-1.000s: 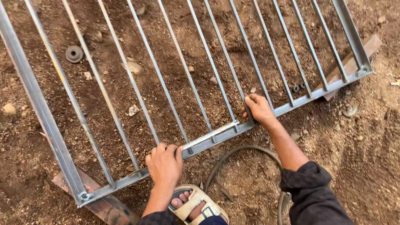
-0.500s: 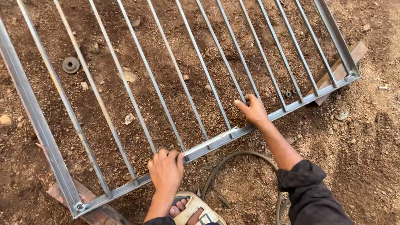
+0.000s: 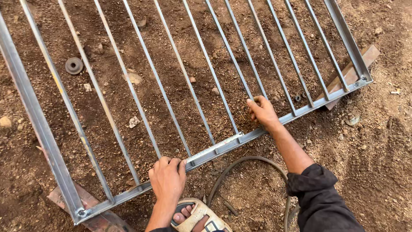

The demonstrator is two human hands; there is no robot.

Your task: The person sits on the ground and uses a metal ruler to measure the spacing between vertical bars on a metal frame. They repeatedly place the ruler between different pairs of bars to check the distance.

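A grey metal grille frame (image 3: 38, 124) with several thin parallel bars lies flat on brown dirt. My left hand (image 3: 167, 180) is curled over its near rail, close to the lower left corner. A short shiny strip (image 3: 214, 148) lies along that rail between my hands. My right hand (image 3: 262, 112) reaches past the rail and closes around the lower end of one thin bar (image 3: 246, 83). Its dark sleeve (image 3: 319, 197) shows at the lower right.
Wooden blocks prop the frame at the lower left corner (image 3: 88, 206) and the right corner (image 3: 356, 68). A dark hose (image 3: 253, 161) loops on the ground near my sandalled foot (image 3: 197, 217). A round metal disc (image 3: 74, 65) and small stones lie under the bars.
My right hand has moved up off the near rail and now grips a thin bar. The left hand stays on the rail. The view has shifted slightly.
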